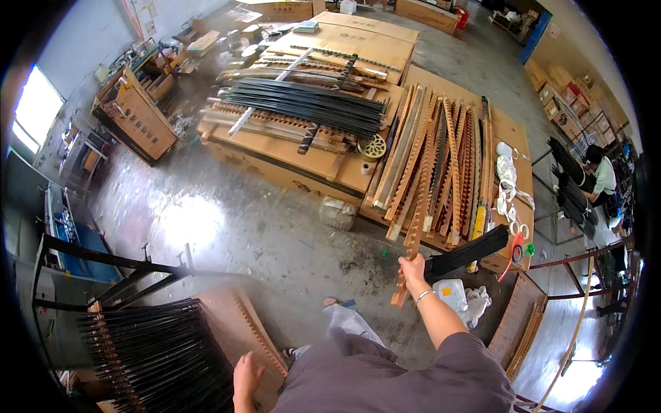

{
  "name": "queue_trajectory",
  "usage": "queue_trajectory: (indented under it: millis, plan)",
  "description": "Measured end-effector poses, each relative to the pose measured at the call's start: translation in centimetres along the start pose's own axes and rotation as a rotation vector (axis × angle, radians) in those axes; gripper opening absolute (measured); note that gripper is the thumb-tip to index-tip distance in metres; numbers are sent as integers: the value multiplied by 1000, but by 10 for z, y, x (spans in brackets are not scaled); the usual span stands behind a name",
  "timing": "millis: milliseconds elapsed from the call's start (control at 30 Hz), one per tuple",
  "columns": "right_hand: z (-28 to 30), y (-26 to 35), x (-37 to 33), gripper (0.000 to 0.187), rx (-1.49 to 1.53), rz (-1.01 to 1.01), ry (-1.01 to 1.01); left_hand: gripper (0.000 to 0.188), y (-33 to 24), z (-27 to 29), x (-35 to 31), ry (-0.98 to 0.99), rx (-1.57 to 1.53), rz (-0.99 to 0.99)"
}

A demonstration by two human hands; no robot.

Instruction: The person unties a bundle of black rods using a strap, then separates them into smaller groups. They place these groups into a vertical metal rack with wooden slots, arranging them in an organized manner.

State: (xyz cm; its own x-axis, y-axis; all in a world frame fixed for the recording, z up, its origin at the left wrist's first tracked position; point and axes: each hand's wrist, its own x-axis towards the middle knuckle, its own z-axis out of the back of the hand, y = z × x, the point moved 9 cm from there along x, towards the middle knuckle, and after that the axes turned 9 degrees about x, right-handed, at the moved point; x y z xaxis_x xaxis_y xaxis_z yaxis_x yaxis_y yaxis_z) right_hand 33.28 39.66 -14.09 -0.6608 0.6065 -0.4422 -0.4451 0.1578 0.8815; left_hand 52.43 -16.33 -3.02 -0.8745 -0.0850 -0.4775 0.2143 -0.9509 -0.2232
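Observation:
My right hand [414, 271] is closed round the near end of a long notched wooden strip [416, 237]. That strip slants from the pile of similar strips [451, 141] on the cardboard-covered table. Just right of the hand, a bundle of black rods or strips [471, 250] juts out from the table's near edge. My left hand [246, 377] hangs low with its fingers loosely apart and nothing in it. Beside it are a rack of thin black rods [165, 354] and a notched strip [256, 330] leaning on a brown board.
A stack of long black rods [303, 107] lies on the cardboard table [268, 162]. Tape rolls [518, 237] and white cloth strips [506, 172] sit at its right edge. A clear plastic tub [451, 294] is below. Another person [604, 175] works at far right.

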Motion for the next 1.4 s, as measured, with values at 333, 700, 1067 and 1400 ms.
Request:
queue_trajectory:
  millis: [333, 700, 1067, 1400]
  plan:
    - [0, 106, 115, 87, -341, 17, -210, 51, 47, -79, -67, -46, -349, 286]
    - [-43, -153, 83, 19, -507, -148, 582, 31, 80, -271, -209, -206, -1134, 922]
    - [-171, -40, 20, 14, -799, -179, 660, 57, 16, -401, -265, -171, -1274, 1254]
    - [-446, -130, -327, 21, -875, 161, 1576, 51, 190, -307, -322, -781, -1359, 1258]
